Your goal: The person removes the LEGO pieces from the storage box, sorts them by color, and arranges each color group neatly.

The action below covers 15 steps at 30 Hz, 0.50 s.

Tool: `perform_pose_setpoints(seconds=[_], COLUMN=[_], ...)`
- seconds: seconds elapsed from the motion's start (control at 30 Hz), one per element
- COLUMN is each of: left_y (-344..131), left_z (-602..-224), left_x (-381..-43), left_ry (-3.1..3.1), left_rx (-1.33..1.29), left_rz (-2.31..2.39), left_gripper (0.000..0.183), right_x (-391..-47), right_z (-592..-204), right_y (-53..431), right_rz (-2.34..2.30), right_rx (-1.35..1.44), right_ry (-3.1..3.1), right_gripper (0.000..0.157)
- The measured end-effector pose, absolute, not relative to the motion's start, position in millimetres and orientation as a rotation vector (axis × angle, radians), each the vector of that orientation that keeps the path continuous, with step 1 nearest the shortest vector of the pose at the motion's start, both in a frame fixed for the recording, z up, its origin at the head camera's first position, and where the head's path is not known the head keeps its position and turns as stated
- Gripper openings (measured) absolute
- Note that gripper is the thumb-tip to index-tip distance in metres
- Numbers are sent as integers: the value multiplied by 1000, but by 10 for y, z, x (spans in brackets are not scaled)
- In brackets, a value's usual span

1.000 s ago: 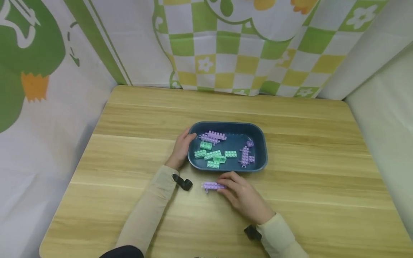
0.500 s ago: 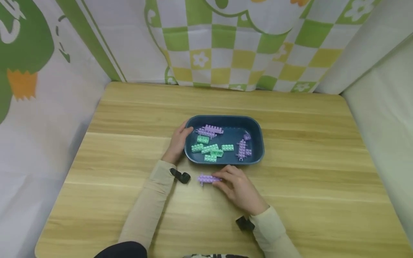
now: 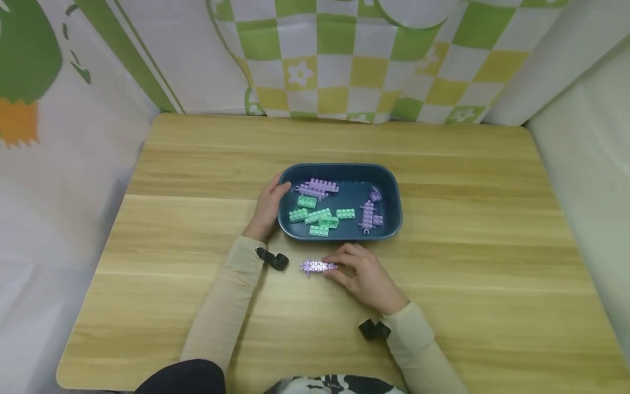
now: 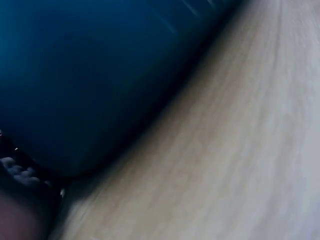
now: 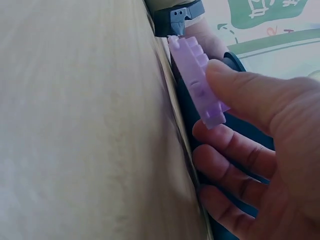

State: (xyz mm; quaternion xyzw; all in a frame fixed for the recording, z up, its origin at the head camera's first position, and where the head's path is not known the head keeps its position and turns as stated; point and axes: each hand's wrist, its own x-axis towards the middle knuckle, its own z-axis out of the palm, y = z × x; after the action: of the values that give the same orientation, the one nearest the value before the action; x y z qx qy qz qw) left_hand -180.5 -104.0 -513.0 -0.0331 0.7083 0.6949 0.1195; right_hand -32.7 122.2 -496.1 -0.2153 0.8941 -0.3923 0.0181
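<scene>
Stretching out in front of me, a wood-grain table carries a dark blue bin, its long side toward the person working there. The left hand grips the bin's left end, thumb over the rim. The right hand pinches the right end of a studded purple piece between thumb and fingers, just in front of the bin; I cannot tell whether the piece touches the table. Inside the bin, two long purple pieces lie together toward the back left, while a lone purple strip near the right end points front to back. Six mint-green bricks sit mostly left of the middle, some overlapping. Two little purple blocks lie close by the lone strip, one beside it, one just behind.
</scene>
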Motion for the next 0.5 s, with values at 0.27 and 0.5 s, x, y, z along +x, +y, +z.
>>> perform_pose_setpoints(seconds=[0.27,0.5], left_y=[-1049,-1038], left_z=[-5151,-5149], left_x=[-1833,-1816], left_ry=[2094,2092], left_rx=[-58,-45], left_rz=[2072,2079], left_gripper=[48,50], right_x=[-361,-362], right_z=[-5007,-5025], right_y=[1204,1197], right_rz=[-1166,-1157], right_rx=[-693,-653], right_ry=[2790,2790], right_gripper=[21,20])
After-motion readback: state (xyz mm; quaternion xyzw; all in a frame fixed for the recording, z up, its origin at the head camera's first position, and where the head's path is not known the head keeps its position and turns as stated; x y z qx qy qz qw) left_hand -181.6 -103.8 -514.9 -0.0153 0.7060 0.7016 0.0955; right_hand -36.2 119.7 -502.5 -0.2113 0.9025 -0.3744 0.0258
